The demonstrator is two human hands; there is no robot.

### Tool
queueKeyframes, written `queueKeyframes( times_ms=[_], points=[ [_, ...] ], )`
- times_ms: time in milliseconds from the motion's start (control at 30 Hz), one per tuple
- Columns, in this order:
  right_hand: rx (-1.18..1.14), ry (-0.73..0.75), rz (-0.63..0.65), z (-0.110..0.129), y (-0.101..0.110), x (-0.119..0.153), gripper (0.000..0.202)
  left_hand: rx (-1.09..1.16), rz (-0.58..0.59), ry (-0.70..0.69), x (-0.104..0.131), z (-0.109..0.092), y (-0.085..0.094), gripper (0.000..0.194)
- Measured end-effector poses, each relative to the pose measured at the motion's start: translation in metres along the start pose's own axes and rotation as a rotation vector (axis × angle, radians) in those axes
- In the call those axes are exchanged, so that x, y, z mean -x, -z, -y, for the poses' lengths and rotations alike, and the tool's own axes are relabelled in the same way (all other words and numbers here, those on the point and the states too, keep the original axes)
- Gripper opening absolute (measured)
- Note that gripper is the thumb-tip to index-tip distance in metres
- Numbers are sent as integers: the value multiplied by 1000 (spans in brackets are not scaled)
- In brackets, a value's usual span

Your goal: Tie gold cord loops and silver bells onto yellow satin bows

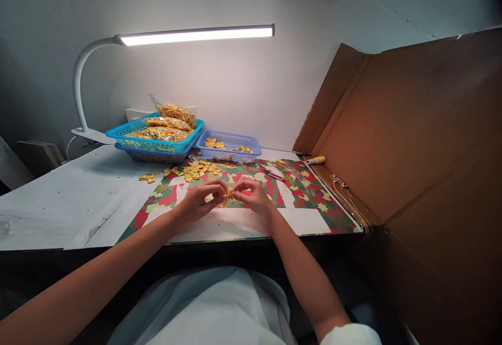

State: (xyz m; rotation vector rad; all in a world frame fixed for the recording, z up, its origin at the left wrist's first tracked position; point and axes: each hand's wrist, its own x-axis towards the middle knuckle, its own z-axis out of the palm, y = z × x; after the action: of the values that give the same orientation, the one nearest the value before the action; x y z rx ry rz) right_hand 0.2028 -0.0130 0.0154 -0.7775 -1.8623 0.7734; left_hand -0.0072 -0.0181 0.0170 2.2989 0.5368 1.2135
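A small yellow ribbon bow (pixel 226 198) with a thin looped cord is held between my two hands, just above the patterned sheet (pixel 292 198). My left hand (pixel 204 197) pinches its left side with thumb and forefinger. From the right, my right hand (pixel 252 194) pinches the other side, fingertips close to the left ones. Something small and shiny shows at the bow's middle, too small to make out. Beyond my hands lies a loose pile of yellow bows (pixel 196 170), with a few more bows (pixel 148 177) off to the left.
A turquoise basket (pixel 157 144) of bagged yellow pieces stands back left, stacked on another basket. Beside it is a purple basket (pixel 251 149) with bows. Pink-handled snips (pixel 274 175), a thread spool (pixel 316 160) and gold cords (pixel 351 206) lie rightward, near a cardboard wall (pixel 423 125). A lamp (pixel 196 35) hangs overhead.
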Motion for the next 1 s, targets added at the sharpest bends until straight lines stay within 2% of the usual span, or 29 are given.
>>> queueKeyframes(
  times_ms=[300,767,1000],
  points=[
    [-17,-12,53,-2,3,1,32,-83,-2,-26,-1,-7,-1,27],
    [63,-70,54,-4,0,1,29,-164,8,1,1,-2,-2,27],
    [86,-148,154,0,0,0,25,-184,42,27,1,-1,-1,28]
  ],
)
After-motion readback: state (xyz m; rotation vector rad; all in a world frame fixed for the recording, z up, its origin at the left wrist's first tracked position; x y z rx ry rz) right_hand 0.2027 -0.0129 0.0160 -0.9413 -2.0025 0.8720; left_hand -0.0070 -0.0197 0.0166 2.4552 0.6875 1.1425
